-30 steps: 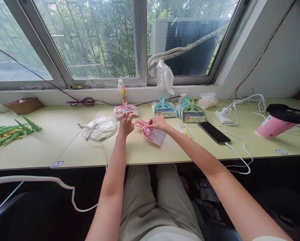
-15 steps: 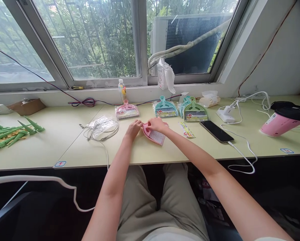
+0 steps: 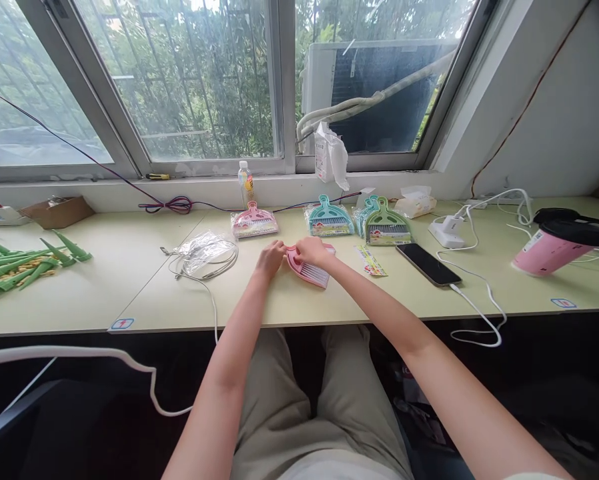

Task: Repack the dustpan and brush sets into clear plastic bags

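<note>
A small pink dustpan and brush set (image 3: pixel 313 273) lies on the table in front of me, its bristles facing right and toward me. My left hand (image 3: pixel 271 259) pinches the handle end of the set at its left. Across the upper part of the set, my right hand (image 3: pixel 311 251) has its fingers closed on the pink brush, covering part of it. A colourful printed card (image 3: pixel 371 261) lies flat to the right of my right hand. Behind are a wrapped pink set (image 3: pixel 254 222), a wrapped turquoise set (image 3: pixel 330 219) and a green set (image 3: pixel 387 225).
To the right are a phone (image 3: pixel 428 264) on a white cable, a white charger (image 3: pixel 446 232) and a pink cup (image 3: pixel 547 252). Clear plastic wrap (image 3: pixel 207 253) lies with a coiled cable on the left. A bottle (image 3: pixel 245 183) stands by the window; green plastic pieces (image 3: pixel 34 265) lie far left.
The view has shifted slightly. Both hands stay on the pink set; my right fingers have curled a little more over it.
</note>
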Demonstrator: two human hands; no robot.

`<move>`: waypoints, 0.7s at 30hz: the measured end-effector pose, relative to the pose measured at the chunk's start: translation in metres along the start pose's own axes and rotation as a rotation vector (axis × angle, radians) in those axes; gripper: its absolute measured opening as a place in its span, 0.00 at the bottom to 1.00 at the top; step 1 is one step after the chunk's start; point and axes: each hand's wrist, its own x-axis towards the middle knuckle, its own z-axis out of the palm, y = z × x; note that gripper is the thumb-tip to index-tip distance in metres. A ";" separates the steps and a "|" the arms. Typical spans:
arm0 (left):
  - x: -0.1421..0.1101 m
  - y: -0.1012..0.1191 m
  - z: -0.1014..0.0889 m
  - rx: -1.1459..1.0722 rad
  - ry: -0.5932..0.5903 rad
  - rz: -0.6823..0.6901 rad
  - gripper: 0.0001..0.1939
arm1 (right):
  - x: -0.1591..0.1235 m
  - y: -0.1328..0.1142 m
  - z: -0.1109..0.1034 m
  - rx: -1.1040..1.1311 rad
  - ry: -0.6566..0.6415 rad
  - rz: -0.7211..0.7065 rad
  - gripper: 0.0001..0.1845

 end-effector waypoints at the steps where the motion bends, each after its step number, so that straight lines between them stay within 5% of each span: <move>1: 0.002 0.001 -0.002 -0.052 0.088 -0.054 0.20 | 0.000 -0.001 0.001 0.022 0.017 0.017 0.16; 4: 0.008 0.004 -0.010 -0.399 0.284 -0.330 0.24 | 0.007 -0.005 0.001 0.143 0.104 0.120 0.19; 9: 0.010 0.006 -0.017 -1.165 -0.121 -0.520 0.32 | 0.023 -0.014 -0.006 0.360 0.269 0.166 0.20; 11: 0.008 0.003 -0.017 -1.237 -0.093 -0.564 0.32 | 0.015 -0.003 -0.009 0.412 0.323 0.151 0.22; 16: 0.008 -0.009 -0.018 -1.306 0.180 -0.638 0.27 | -0.068 0.080 0.010 0.326 0.414 0.196 0.27; 21: 0.009 -0.014 -0.017 -1.444 0.277 -0.644 0.29 | -0.176 0.148 0.056 0.209 -0.023 0.174 0.37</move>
